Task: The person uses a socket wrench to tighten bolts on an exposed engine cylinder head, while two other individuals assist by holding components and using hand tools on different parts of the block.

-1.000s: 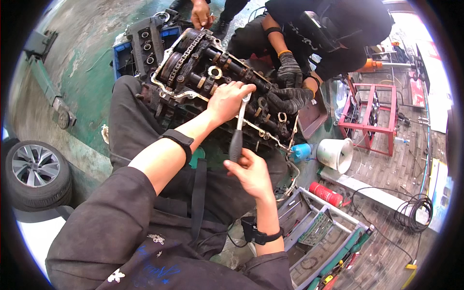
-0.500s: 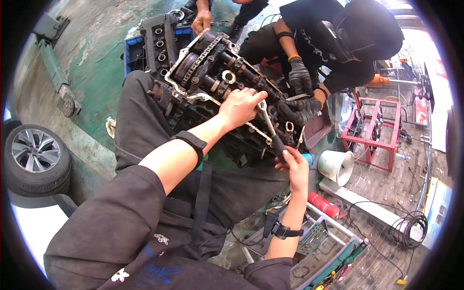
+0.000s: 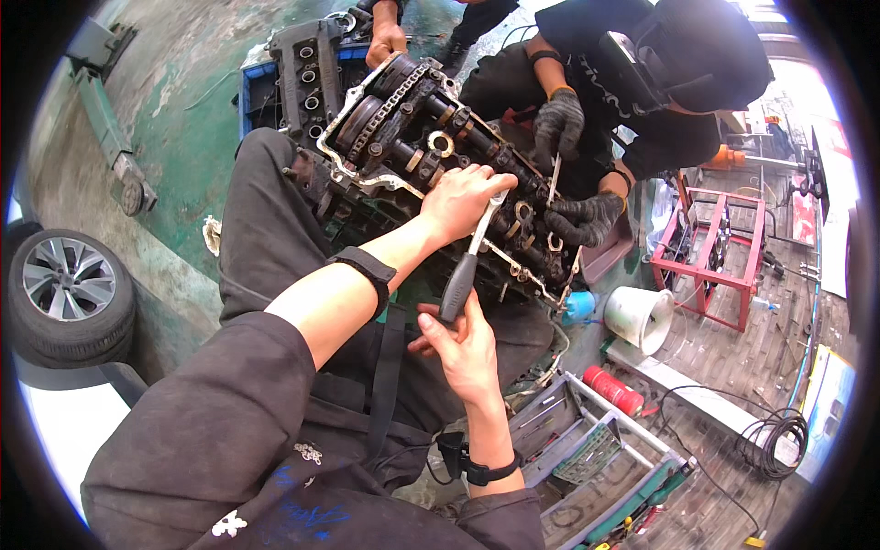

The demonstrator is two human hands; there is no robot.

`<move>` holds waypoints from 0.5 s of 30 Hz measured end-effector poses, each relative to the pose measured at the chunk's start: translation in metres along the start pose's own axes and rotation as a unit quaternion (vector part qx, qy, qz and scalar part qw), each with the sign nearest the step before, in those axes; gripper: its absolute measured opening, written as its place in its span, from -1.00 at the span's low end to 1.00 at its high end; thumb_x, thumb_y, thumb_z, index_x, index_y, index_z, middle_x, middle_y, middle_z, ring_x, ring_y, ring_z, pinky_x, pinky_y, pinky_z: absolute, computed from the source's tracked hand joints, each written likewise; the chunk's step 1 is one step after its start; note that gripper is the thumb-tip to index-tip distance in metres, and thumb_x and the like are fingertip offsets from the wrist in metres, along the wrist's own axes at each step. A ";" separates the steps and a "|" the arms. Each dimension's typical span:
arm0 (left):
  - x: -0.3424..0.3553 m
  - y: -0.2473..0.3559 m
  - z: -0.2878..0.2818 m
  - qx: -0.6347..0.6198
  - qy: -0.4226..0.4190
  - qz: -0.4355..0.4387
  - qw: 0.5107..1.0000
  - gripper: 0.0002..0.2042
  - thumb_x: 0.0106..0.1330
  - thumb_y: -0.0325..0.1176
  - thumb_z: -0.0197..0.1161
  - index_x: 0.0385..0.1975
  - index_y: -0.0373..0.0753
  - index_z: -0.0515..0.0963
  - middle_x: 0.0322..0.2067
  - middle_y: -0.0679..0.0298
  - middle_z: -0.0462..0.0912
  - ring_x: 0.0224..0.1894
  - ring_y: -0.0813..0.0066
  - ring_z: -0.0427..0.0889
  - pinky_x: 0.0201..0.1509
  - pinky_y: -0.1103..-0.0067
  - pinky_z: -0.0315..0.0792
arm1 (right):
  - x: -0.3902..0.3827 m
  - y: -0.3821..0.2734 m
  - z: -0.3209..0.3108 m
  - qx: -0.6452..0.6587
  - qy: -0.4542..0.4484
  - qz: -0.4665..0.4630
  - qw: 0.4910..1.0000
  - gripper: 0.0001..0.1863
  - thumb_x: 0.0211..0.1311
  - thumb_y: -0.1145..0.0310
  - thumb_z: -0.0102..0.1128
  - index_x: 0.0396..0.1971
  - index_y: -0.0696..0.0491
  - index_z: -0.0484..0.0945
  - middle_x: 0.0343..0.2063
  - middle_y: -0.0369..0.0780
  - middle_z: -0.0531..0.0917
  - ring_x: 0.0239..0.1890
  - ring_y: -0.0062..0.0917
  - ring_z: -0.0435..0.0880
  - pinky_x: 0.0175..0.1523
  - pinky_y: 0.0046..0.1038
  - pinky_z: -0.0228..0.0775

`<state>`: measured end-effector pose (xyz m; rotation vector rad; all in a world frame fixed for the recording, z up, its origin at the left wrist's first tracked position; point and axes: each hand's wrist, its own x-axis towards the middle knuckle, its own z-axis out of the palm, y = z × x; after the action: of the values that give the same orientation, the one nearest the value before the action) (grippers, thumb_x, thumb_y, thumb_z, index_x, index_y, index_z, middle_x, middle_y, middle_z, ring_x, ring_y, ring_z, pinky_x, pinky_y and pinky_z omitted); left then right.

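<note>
A partly dismantled engine, with a chain and camshafts exposed on its top, sits before my knees. My left hand is closed over the head of a ratchet wrench, pressing it down at the engine's near side. The socket end is hidden under my fingers. My right hand is at the wrench's dark handle, which rests between thumb and fingers in a loose hold. Across the engine, a co-worker's gloved hands hold a thin metal tool upright over the camshaft area.
Another person's bare hand touches the engine's far end. A blue crate with an engine cover stands at the far left. To the right are a white bucket, a red metal frame, a red cylinder and a tool cart.
My right hand has swung the wrench handle left and toward me, while my left hand stays on the head. The co-worker's thin tool has turned from lying flat to upright.
</note>
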<state>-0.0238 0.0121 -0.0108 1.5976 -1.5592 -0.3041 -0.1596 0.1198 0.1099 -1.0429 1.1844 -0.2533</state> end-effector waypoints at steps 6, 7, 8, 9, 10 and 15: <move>-0.001 -0.005 -0.001 -0.010 0.007 0.013 1.000 -0.63 0.03 -0.43 0.28 -0.09 -0.12 0.51 -0.30 0.23 0.58 -0.21 0.19 0.58 -0.19 0.33 0.48 | 0.009 -0.008 -0.027 -0.054 -0.029 0.032 0.998 -0.41 0.19 0.37 0.31 0.19 0.18 0.30 -0.46 -0.32 0.58 -0.45 -0.69 0.56 -0.33 -0.61 0.46; -0.001 -0.005 0.000 -0.009 0.009 0.012 1.000 -0.63 0.03 -0.43 0.28 -0.09 -0.12 0.51 -0.30 0.23 0.58 -0.21 0.19 0.58 -0.19 0.33 0.48 | 0.010 -0.004 -0.031 -0.011 -0.010 0.024 1.000 -0.42 0.17 0.40 0.33 0.15 0.25 0.33 -0.48 -0.33 0.58 -0.45 -0.69 0.55 -0.33 -0.61 0.48; -0.001 -0.005 0.001 -0.017 0.018 0.010 1.000 -0.63 0.03 -0.44 0.27 -0.09 -0.13 0.51 -0.30 0.21 0.59 -0.22 0.17 0.59 -0.19 0.33 0.49 | 0.010 -0.005 -0.040 -0.023 -0.001 0.023 0.999 -0.39 0.15 0.42 0.34 0.16 0.27 0.30 -0.45 -0.27 0.61 -0.43 -0.64 0.59 -0.33 -0.59 0.50; -0.001 -0.004 0.002 -0.026 0.027 0.007 0.999 -0.64 0.04 -0.45 0.27 -0.10 -0.14 0.52 -0.30 0.19 0.60 -0.24 0.16 0.60 -0.19 0.32 0.49 | 0.008 -0.009 -0.048 -0.034 0.017 0.015 0.999 -0.39 0.15 0.43 0.34 0.17 0.28 0.30 -0.45 -0.24 0.62 -0.43 -0.63 0.61 -0.33 -0.58 0.50; 0.001 0.000 0.002 -0.028 0.035 0.003 0.999 -0.66 0.03 -0.46 0.26 -0.12 -0.16 0.53 -0.30 0.15 0.62 -0.25 0.14 0.61 -0.19 0.32 0.50 | 0.005 -0.013 -0.058 -0.044 0.037 0.007 0.998 -0.38 0.15 0.44 0.34 0.18 0.28 0.29 -0.44 -0.21 0.64 -0.42 -0.61 0.63 -0.34 -0.58 0.51; -0.001 -0.001 0.001 -0.027 0.033 -0.017 0.999 -0.66 0.02 -0.45 0.26 -0.14 -0.18 0.49 -0.34 0.16 0.59 -0.22 0.15 0.59 -0.17 0.31 0.48 | 0.009 -0.026 -0.111 -0.101 0.139 -0.013 0.985 -0.49 0.24 0.31 0.25 0.13 0.20 0.37 -0.48 -0.16 0.69 -0.53 -0.64 0.61 -0.41 -0.63 0.39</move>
<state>-0.0241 0.0120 -0.0124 1.5785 -1.4639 -0.3064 -0.2409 0.0413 0.1249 -1.2290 1.4720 -0.3098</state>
